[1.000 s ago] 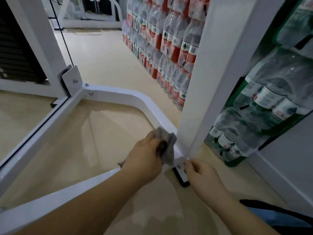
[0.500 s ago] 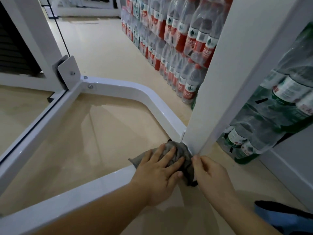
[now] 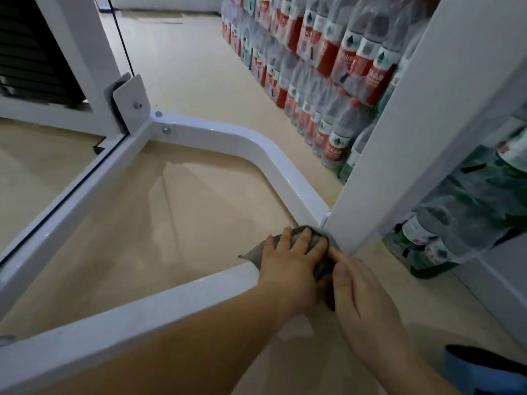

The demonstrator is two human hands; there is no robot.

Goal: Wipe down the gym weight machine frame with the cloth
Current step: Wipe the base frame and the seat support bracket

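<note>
The white machine frame [image 3: 256,149] runs along the floor as a bent base rail and meets a slanted white upright [image 3: 399,155] at the lower middle. A grey cloth [image 3: 253,253] lies over that joint. My left hand [image 3: 293,266] presses flat on the cloth with straight, spread fingers. My right hand [image 3: 362,300] lies beside it, its index finger and thumb touching the cloth's right edge at the foot of the upright. Most of the cloth is hidden under my left hand.
Shrink-wrapped packs of water bottles [image 3: 319,67] are stacked along the right, close behind the upright. A black weight stack [image 3: 25,52] stands at the far left behind a white post [image 3: 85,58] with a bolted bracket [image 3: 129,98]. Beige floor [image 3: 176,212] lies inside the frame.
My left hand went from gripping the bunched cloth against the upright to pressing it flat on the base joint. My right hand has moved in against the cloth's edge.
</note>
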